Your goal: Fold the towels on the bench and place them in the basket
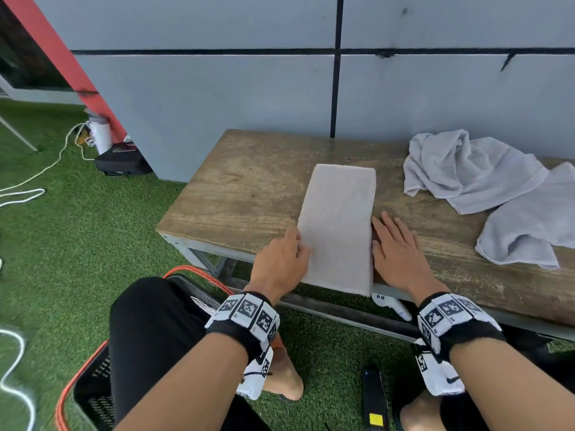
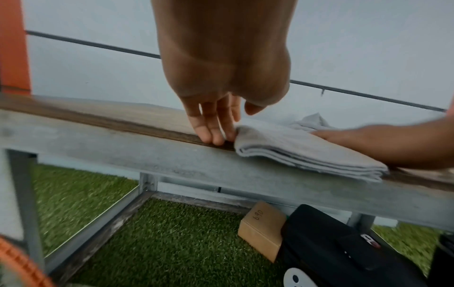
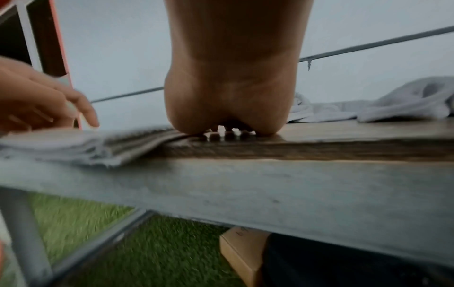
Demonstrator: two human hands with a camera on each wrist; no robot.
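Note:
A pale towel (image 1: 339, 228), folded into a long narrow strip, lies across the wooden bench (image 1: 249, 188), its near end overhanging the front edge. My left hand (image 1: 286, 253) touches its left edge with straight fingers (image 2: 211, 134), the thumb raised above the cloth. My right hand (image 1: 395, 244) lies flat, palm down, on the bench along the towel's right edge. In the left wrist view the towel (image 2: 307, 153) shows several stacked layers. Two crumpled grey towels (image 1: 460, 169) (image 1: 535, 219) lie at the bench's right end. A black basket with an orange rim (image 1: 93, 384) stands on the grass by my left leg.
A grey panelled wall (image 1: 249, 88) backs the bench. Under the bench sit a cardboard box (image 2: 263, 229) and a black bag (image 2: 343, 252). A white controller (image 1: 392, 306) and a black device (image 1: 375, 399) lie near my feet. White cables (image 1: 31, 181) run over the grass at left.

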